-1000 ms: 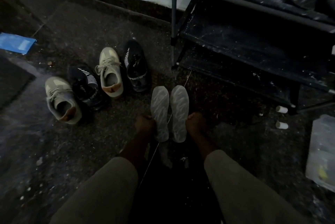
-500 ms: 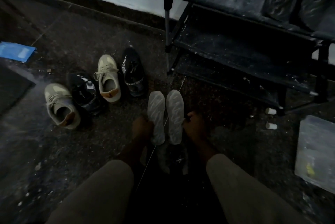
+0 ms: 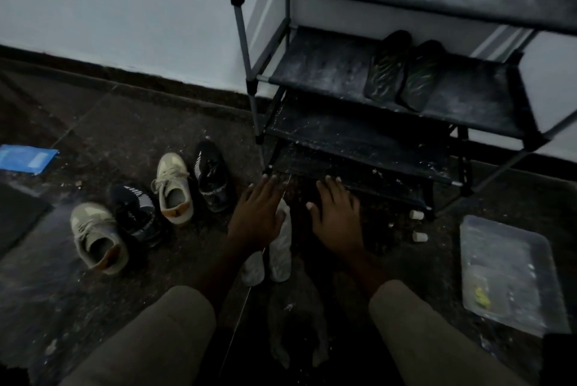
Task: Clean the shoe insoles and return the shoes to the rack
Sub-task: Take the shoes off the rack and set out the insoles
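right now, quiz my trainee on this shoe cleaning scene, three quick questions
1. How many shoes sit outside the rack?
2. True or false: the right hand holds an insole.
3. Where on the rack does the dark pair lie? A top shelf, B second shelf from the top, C bottom shelf.
Key: 1. Four. 2. False: it lies flat and holds nothing; both insoles lie by the left hand. 3. B.
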